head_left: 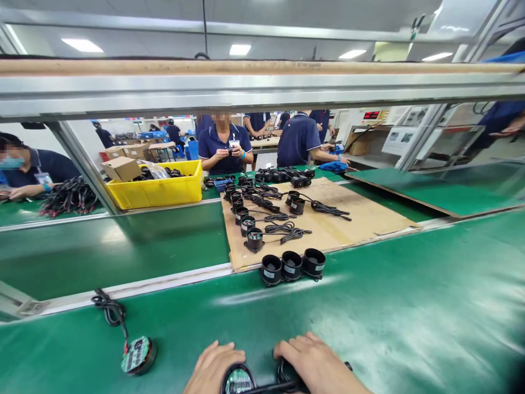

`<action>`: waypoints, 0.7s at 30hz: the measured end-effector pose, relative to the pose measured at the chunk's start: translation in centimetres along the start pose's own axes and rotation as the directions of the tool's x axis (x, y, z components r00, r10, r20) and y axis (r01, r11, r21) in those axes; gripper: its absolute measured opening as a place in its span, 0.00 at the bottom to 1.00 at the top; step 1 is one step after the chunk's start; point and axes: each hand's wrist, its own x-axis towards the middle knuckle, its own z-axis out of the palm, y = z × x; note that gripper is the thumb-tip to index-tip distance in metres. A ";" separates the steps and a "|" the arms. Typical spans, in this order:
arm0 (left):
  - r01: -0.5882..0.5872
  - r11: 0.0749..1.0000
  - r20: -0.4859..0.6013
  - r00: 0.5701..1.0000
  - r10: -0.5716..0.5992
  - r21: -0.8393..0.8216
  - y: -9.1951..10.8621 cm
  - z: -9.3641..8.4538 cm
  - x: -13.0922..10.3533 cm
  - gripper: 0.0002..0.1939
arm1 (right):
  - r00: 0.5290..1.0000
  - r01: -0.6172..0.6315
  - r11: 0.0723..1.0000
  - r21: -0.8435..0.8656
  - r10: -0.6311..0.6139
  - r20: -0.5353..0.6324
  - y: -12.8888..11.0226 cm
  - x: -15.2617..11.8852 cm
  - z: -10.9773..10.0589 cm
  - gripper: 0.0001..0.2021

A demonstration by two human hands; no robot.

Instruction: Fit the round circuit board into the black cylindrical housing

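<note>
"Where were the hands?"

"Apart! The left hand (215, 368) curled round a cup with a circuit board (238, 380) between them, seemingly to steady it; the right hand (315, 362) gripped a black cable (286, 373), perhaps keeping it bunched!"

"And beyond them?"

"Just ahead, three black cups (291, 268) stood in a row, likely for easy reach; farther out, leftward, a yellow bin (158, 193) held a carton (122, 169), a plastic bag (158, 171) and dark parts (175, 173)!"

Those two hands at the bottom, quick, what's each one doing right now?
Left hand: holding a round black part with a green circuit board.
Right hand: closed over black cable.
</note>
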 end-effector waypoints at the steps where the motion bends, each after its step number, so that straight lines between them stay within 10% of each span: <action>1: 0.006 1.000 -0.004 1.000 -0.006 0.008 0.0 0.0 0.0 0.38 | 1.000 0.008 1.000 -0.003 -0.008 -0.005 0.1 0.1 0.0 0.24; 21: 0.021 1.000 0.027 0.999 -0.020 -0.014 0.3 0.3 -0.1 0.41 | 0.999 -0.031 1.000 0.003 0.030 0.039 -0.3 -0.1 -0.3 0.25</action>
